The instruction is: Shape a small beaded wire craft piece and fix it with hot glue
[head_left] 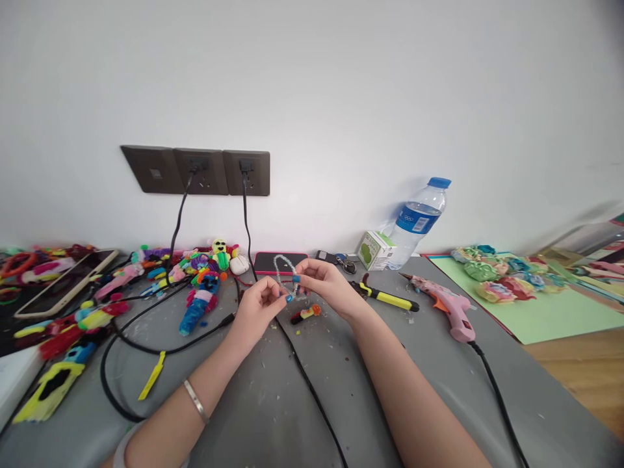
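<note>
A pale silvery-blue pipe cleaner (283, 259), bent into a loop, is held up over the table between both hands. My left hand (260, 302) pinches its lower end with thumb and fingertips. Its other side is gripped by my right hand (324, 283), also in a pinch. Just below the hands lies a small red, yellow and orange fuzzy piece (306, 314) on the grey table (292, 403). A smartphone with a pink edge (273, 262) rests behind the loop.
Pliers with yellow-black handles (392, 299) and a pink glue gun (451, 309) lie right. A water bottle (416, 224) leans on the wall beside a small box (374, 250). Pipe-cleaner figures (199, 302) and black cables (312, 383) spread left; paper flowers (502, 276) sit far right.
</note>
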`<action>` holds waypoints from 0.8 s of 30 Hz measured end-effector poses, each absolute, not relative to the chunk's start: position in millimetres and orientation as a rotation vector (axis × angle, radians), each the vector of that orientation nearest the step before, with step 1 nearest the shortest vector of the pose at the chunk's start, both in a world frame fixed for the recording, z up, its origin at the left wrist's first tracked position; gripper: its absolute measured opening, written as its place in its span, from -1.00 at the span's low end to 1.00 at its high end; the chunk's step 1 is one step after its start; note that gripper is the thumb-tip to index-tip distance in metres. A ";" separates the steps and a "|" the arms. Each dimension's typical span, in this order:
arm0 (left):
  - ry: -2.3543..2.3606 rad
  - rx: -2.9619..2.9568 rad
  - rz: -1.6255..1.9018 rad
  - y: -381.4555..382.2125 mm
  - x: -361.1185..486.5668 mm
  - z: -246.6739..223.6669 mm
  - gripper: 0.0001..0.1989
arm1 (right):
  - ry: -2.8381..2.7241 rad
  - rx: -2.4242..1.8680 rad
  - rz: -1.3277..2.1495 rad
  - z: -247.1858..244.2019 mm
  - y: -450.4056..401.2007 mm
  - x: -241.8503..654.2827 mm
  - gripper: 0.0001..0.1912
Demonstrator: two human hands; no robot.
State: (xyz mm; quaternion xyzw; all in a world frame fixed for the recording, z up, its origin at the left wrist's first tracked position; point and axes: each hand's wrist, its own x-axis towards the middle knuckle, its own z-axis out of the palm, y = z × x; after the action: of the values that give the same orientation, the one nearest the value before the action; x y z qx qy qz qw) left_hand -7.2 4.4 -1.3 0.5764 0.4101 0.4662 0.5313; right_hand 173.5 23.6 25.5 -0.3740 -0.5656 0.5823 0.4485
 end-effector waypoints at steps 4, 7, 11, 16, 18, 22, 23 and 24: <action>1.005 1.197 1.189 2.7 -4.5 1.2 -0.77 | -1.291 -0.864 1.448 25.0 24.7 173.1 -0.70; 0.984 1.103 1.183 1.3 -3.6 4.2 -0.70 | -1.245 -0.829 1.462 24.6 25.0 173.1 -0.70; 0.999 1.042 1.226 1.1 -3.3 5.8 -0.70 | -1.274 -0.802 1.469 24.1 24.7 172.9 -0.72; 1.037 1.031 1.259 3.0 -3.1 2.8 -0.72 | -1.309 -0.783 1.463 24.0 24.6 172.6 -0.73; 1.049 1.046 1.242 3.5 -3.3 1.5 -0.73 | -1.314 -0.784 1.453 24.3 24.6 172.3 -0.72; 1.056 1.121 1.186 3.6 -4.3 -0.3 -0.76 | -1.323 -0.803 1.443 24.9 24.7 171.8 -0.71; 1.056 1.143 1.174 3.6 -4.7 -0.5 -0.76 | -1.324 -0.811 1.439 25.1 24.5 171.8 -0.70; 1.056 1.166 1.161 3.5 -5.0 -0.6 -0.76 | -1.326 -0.819 1.433 25.4 24.3 171.7 -0.69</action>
State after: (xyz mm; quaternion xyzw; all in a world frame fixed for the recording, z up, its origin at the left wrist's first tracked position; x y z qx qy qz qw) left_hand -5.0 3.5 -0.6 0.4943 0.4478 0.4924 0.5592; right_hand 171.7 24.3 25.4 -0.3372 -0.5458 0.5899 0.4903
